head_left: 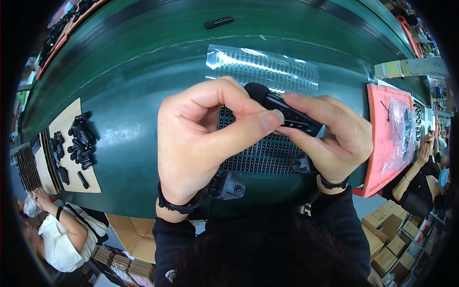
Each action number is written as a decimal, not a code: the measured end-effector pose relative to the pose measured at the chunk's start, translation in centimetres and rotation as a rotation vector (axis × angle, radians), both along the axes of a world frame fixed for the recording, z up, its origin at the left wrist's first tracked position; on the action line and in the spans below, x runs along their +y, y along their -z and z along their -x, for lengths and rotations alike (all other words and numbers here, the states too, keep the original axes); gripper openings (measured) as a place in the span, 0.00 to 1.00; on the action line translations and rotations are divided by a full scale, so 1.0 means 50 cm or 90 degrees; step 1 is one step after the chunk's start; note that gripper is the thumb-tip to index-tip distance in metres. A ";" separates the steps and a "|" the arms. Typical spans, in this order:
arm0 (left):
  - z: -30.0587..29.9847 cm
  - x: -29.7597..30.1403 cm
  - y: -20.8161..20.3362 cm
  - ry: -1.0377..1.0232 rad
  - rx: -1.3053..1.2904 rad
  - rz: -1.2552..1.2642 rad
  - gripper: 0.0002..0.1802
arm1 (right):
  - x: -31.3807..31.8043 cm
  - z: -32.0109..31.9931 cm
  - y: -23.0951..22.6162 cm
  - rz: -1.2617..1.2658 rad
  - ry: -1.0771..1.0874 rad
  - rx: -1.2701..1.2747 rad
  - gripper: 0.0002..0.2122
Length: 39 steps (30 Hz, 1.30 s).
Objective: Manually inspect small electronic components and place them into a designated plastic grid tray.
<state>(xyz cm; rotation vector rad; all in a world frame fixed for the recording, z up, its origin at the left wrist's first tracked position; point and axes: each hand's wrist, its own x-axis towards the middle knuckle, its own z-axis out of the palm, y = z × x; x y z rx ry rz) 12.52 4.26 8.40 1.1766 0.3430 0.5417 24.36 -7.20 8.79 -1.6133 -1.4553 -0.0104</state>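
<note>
In front of me, my right hand (330,126) grips a small black microphone (303,122) with a round foam tip, thumb on top and fingers beneath. My left hand (205,129) is closed, its thumb and forefinger pinched against the microphone's side; whatever lies between them is hidden. Under both hands is a dark sheet (263,155) with rows of small oblong labels, partly covered by the hands. A clear, shiny sheet (301,74) with oblong outlines lies just beyond it. Two dark clamp-like pieces (232,186) sit by my wrists, one at each side.
On the green table, another black microphone (219,22) lies far ahead. Cardboard (91,184) at left carries several black microphones (82,143). A pink foam tray (375,167) with a clear plastic bag (399,134) stands at right. Other people work at both sides; cartons (134,234) stand below the table.
</note>
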 end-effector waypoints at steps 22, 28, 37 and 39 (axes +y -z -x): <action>-0.006 -0.013 0.004 -0.035 0.022 -0.104 0.05 | -0.001 0.005 0.002 -0.020 -0.006 -0.063 0.16; -0.005 -0.006 0.015 -0.044 0.057 -0.229 0.05 | -0.005 0.006 0.003 0.010 0.016 -0.057 0.16; -0.011 0.016 0.022 0.045 0.200 -0.263 0.03 | -0.009 -0.015 0.006 0.070 -0.034 0.177 0.15; -0.009 0.014 0.025 0.093 0.169 -0.176 0.03 | -0.007 -0.018 0.010 0.099 -0.045 0.234 0.14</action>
